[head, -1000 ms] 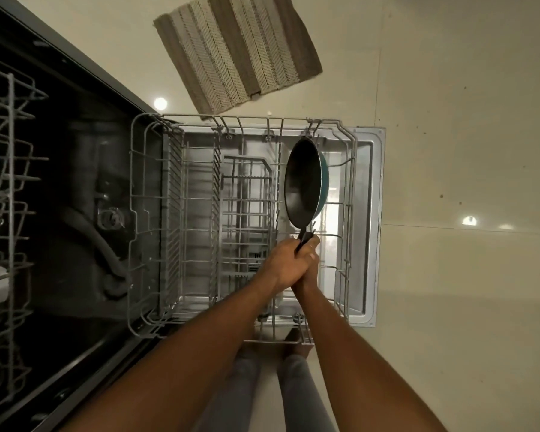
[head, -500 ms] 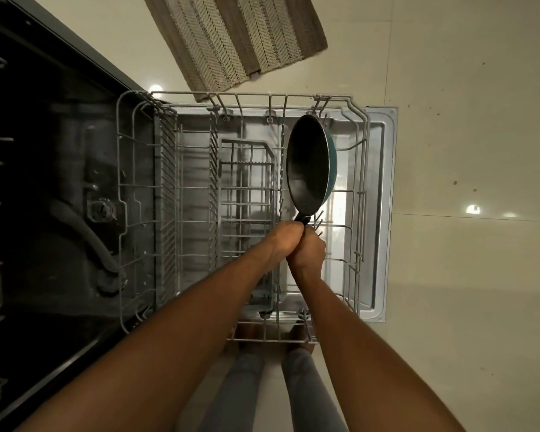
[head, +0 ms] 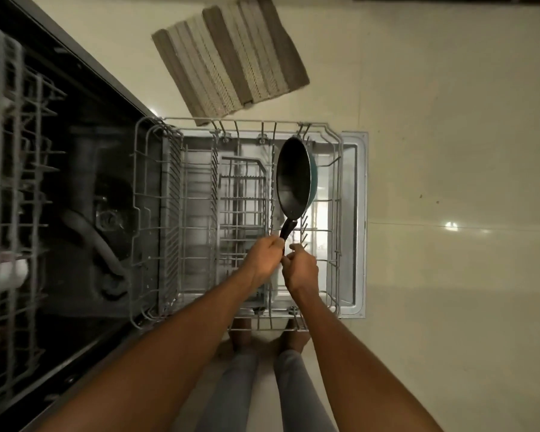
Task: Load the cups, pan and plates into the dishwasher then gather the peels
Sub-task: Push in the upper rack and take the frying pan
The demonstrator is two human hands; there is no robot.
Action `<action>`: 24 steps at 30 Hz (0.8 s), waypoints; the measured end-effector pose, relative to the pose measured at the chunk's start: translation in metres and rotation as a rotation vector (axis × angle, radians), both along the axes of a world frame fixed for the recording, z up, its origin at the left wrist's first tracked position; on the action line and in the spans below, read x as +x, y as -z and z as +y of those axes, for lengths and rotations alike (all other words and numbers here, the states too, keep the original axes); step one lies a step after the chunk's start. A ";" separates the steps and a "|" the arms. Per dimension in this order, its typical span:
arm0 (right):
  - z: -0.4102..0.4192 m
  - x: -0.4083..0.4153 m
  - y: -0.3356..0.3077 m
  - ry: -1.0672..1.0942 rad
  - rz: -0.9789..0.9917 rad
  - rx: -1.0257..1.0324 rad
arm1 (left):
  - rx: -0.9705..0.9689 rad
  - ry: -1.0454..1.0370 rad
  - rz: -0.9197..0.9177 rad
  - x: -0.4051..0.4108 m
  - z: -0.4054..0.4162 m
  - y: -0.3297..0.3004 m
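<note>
Head view shows the frying pan [head: 294, 177] standing on edge in the lower rack [head: 156, 213], its handle running back toward the person, clenched by the left hand [head: 264, 258], the right hand [head: 301, 269] curled just beside it, possibly touching.

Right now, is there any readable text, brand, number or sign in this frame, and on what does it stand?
None can be read.
Pan: no marking shows on it.
Lower rack and open door: bare wire and metal, no label in view.
Striped mat: woven pattern only.
Upper rack: blurred, nothing legible.
</note>
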State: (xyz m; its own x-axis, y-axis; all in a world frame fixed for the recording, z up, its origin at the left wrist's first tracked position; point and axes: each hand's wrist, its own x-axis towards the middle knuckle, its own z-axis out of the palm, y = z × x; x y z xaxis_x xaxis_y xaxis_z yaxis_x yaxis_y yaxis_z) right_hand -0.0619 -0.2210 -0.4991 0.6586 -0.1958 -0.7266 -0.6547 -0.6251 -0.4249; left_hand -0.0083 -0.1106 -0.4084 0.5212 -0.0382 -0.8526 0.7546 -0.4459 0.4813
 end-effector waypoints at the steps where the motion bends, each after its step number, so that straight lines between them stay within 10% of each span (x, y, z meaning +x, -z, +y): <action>1: 0.001 0.002 -0.017 -0.019 -0.013 0.005 | 0.018 0.031 -0.013 -0.007 0.004 -0.013; 9: 0.005 -0.005 -0.201 -0.089 -0.075 0.011 | 0.206 0.450 -0.062 -0.058 0.035 -0.163; 24: -0.003 -0.049 -0.483 -0.281 -0.196 -0.018 | 0.289 0.324 -0.344 -0.120 0.045 -0.417</action>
